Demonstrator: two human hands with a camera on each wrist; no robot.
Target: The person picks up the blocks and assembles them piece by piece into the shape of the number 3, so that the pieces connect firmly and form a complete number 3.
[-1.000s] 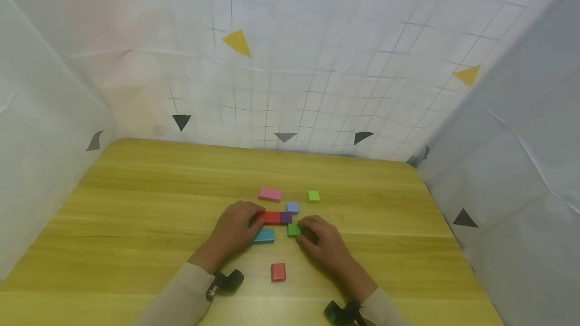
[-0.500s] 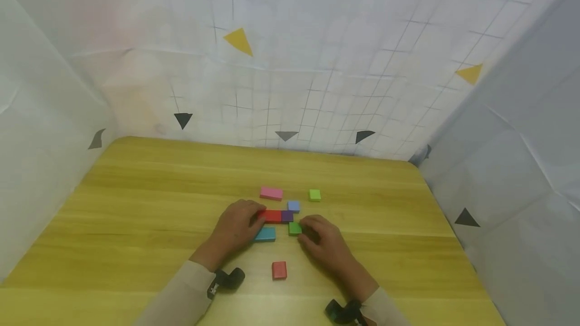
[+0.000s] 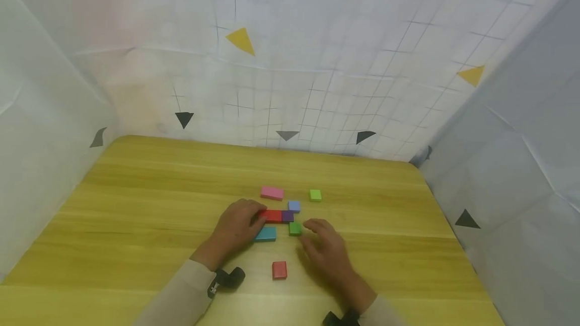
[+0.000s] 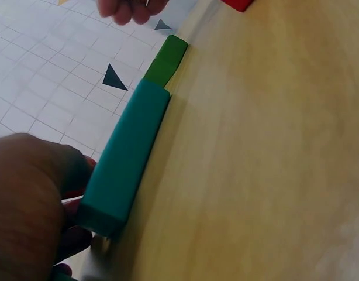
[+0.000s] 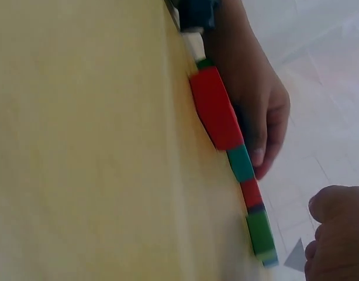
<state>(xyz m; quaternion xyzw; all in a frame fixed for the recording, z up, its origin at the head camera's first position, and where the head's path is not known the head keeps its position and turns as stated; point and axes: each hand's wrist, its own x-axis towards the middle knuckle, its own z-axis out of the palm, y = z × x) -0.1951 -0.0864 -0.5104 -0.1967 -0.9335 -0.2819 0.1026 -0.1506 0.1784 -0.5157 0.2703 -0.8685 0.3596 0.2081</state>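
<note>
My left hand (image 3: 235, 223) grips the left end of a long red block (image 3: 274, 216) lying on the table. A small purple block (image 3: 287, 216) sits against that block's right end. Just in front of the left fingers lies a teal block (image 3: 266, 234), long and large in the left wrist view too. My right hand (image 3: 327, 250) is beside a green block (image 3: 295, 229), its fingers apart from it and holding nothing. In the right wrist view the right hand (image 5: 340, 234) shows at the right edge, with the green block (image 5: 261, 236) to its left.
Behind the row are a light blue block (image 3: 294, 207), a pink block (image 3: 272, 193) and a lime green block (image 3: 315, 195). Nearer the person lies a red square block (image 3: 279, 270). White sheeting (image 3: 290, 64) rises at the back and sides of the wooden table (image 3: 158, 190).
The right hand has let go of the green block and drawn slightly away to the right, fingers spreading. The left hand stays on the red block; the blocks keep their arrangement.
</note>
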